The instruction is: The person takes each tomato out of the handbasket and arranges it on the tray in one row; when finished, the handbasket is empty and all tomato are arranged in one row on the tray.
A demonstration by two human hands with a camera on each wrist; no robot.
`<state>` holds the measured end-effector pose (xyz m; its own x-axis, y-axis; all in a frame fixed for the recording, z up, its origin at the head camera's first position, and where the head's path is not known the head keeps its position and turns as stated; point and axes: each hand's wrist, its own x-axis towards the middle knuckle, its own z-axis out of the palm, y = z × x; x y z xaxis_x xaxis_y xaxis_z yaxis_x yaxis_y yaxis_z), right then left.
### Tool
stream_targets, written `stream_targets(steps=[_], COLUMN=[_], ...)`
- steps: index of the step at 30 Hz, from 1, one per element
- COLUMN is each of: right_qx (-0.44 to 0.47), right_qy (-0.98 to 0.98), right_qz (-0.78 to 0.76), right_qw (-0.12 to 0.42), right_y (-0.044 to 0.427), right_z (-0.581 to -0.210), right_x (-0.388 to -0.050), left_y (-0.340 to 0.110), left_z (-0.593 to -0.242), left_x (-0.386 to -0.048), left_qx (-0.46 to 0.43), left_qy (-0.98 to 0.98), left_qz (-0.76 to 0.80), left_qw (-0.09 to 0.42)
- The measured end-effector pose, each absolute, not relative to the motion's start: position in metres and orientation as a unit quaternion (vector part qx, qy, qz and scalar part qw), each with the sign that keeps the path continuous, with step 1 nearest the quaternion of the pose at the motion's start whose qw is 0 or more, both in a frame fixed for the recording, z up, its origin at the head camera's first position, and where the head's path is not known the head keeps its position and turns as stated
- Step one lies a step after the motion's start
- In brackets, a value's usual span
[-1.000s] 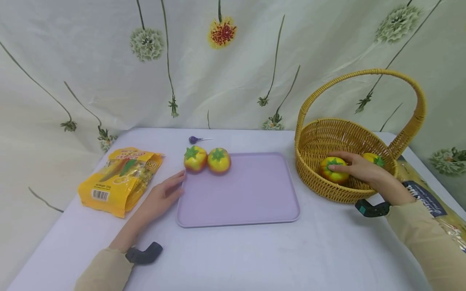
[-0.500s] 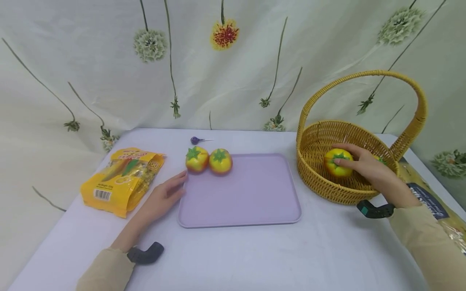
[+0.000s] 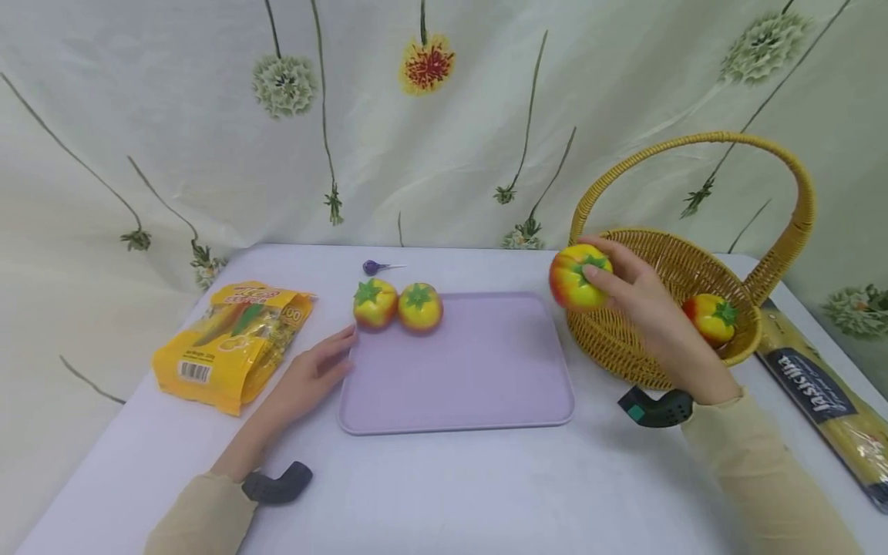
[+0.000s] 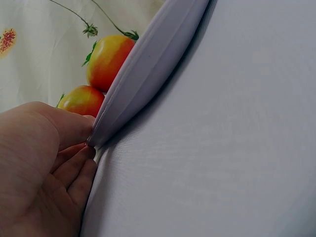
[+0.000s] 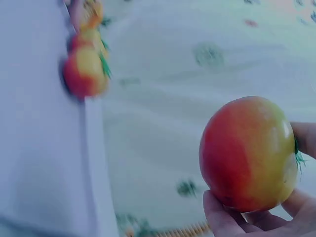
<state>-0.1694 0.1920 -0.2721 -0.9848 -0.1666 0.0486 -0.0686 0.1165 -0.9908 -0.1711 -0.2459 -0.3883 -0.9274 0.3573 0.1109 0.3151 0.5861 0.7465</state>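
My right hand (image 3: pixel 645 308) grips a red-and-yellow tomato (image 3: pixel 573 279) with a green leafy top, raised in front of the left rim of the wicker basket (image 3: pixel 613 335). In the right wrist view the held tomato (image 5: pixel 247 154) lies between thumb and fingers. Another tomato (image 3: pixel 709 317) sits inside the basket at its right. Two tomatoes, a left one (image 3: pixel 375 304) and a right one (image 3: pixel 420 308), stand side by side at the back left corner of the lilac tray (image 3: pixel 461 370). My left hand (image 3: pixel 308 378) touches the tray's left edge with its fingertips.
A yellow snack bag (image 3: pixel 225 347) lies left of the tray. Behind the tray lies a purple lollipop (image 3: pixel 371 267). A long pasta packet (image 3: pixel 822 397) lies to the right of the basket, whose tall handle (image 3: pixel 721 139) arches above it. A flowered cloth hangs behind the table.
My right hand has lifted the tomato out of the basket and carried it left, past the basket's rim. The other tomato in the basket now shows fully. The left hand stays at the tray's edge.
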Motion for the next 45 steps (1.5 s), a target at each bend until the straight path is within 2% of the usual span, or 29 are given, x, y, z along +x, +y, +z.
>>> stream_targets(steps=[6, 15, 28, 45], right_qx=[-0.108, -0.049, 0.013, 0.008], right_qy=[0.74, 0.731, 0.747, 0.77], right_qz=[-0.659, -0.668, -0.654, -0.631], right_qw=[0.083, 0.126, 0.116, 0.091], right_y=[0.133, 0.084, 0.066, 0.061], right_z=[-0.294, -0.329, -0.353, -0.353], right_x=[-0.181, -0.217, -0.245, -0.243], left_y=[-0.245, -0.245, -0.244, -0.247], left_z=[-0.387, -0.388, -0.387, -0.39], left_x=[-0.171, -0.171, -0.171, -0.172], left_qx=[0.194, 0.192, 0.19, 0.194], left_qy=[0.889, 0.89, 0.89, 0.889], left_qz=[0.414, 0.414, 0.415, 0.414], left_qw=[0.02, 0.021, 0.025, 0.023])
